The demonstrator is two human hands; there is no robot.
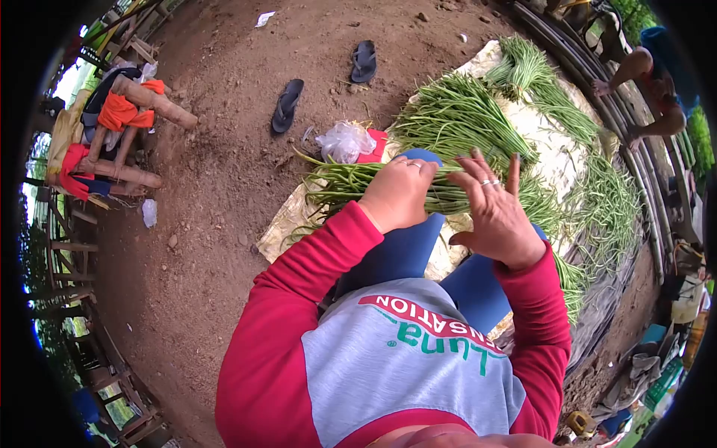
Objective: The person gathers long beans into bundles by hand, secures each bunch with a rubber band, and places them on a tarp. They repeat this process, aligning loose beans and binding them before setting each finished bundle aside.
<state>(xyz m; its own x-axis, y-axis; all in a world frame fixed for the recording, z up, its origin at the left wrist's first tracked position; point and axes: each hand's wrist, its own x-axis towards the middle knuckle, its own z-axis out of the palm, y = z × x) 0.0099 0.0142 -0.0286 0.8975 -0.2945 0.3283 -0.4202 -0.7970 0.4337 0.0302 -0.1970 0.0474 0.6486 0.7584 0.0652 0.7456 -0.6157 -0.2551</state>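
My left hand (399, 190) is closed around a bunch of long green yardlong beans (336, 183), held crosswise above my knees. The bunch's loose ends stick out to the left of my fist. Over the right part of the bunch, my right hand (497, 216) has its fingers spread apart, with rings on it. Whether its fingertips touch the beans is hard to see. Beyond my hands, a large pile of yardlong beans (463, 116) lies on a pale sheet (549, 138), and a tied-looking bundle (519, 63) rests farther back.
A clear plastic bag (346, 142) sits by a red item (373, 146) near my knee. Two dark flip-flops (287, 107) lie on the dirt ground (202, 261). Loose beans (609, 209) are scattered at right, beside bamboo poles (650, 194). Another person's leg (635, 67) shows there.
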